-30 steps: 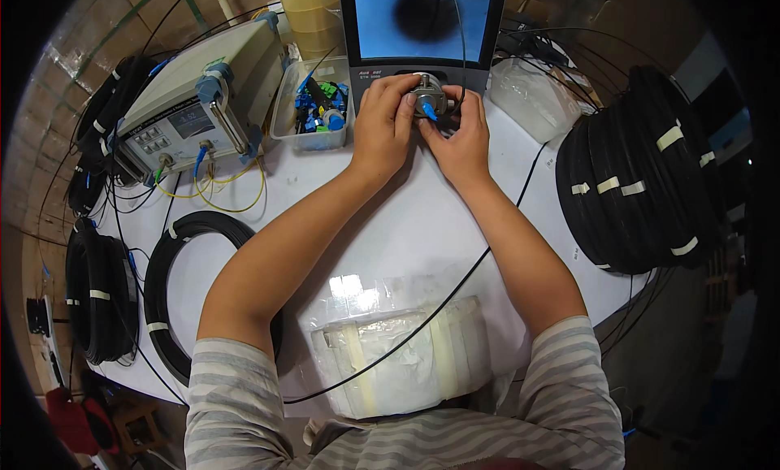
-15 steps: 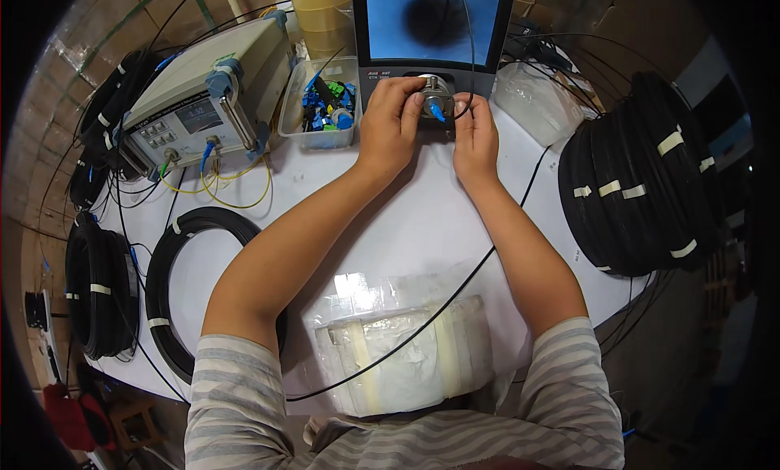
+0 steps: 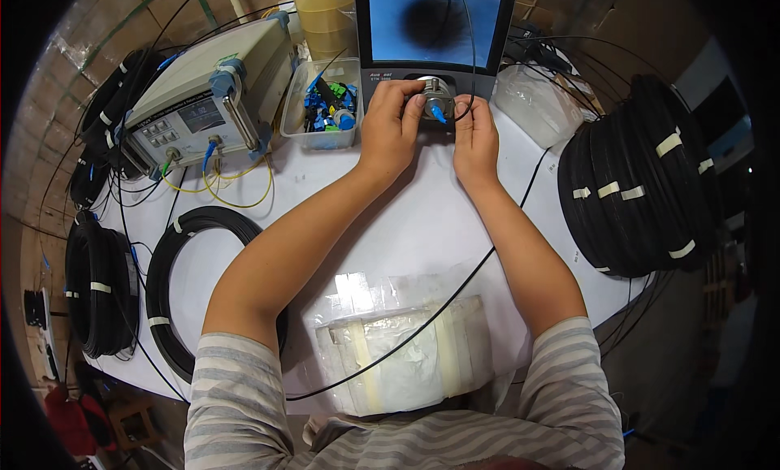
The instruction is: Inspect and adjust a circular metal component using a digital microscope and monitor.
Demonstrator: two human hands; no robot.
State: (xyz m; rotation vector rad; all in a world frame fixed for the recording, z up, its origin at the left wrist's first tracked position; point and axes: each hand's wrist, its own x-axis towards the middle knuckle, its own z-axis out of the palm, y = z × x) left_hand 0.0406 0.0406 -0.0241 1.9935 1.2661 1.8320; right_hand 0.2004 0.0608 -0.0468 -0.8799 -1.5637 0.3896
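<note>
My left hand (image 3: 392,122) grips a round metal scope head (image 3: 436,96) at the base of a dark device with a blue screen (image 3: 431,23). A blue plug (image 3: 438,112) on a thin black cable (image 3: 455,295) sits at that metal head. My right hand (image 3: 476,134) pinches the cable just right of the plug. The cable runs back over the white table (image 3: 406,226) toward my chest. A dark round blot shows on the screen.
A grey test instrument (image 3: 207,92) with yellow leads stands at the back left. A clear box of blue connectors (image 3: 325,104) sits beside it. Black cable coils lie at the right (image 3: 642,177) and left (image 3: 175,283). A plastic-wrapped bundle (image 3: 406,356) rests near my chest.
My right hand has drawn slightly apart from my left and now pinches the cable beside the plug. The view has shifted a little, and the blot on the screen has moved.
</note>
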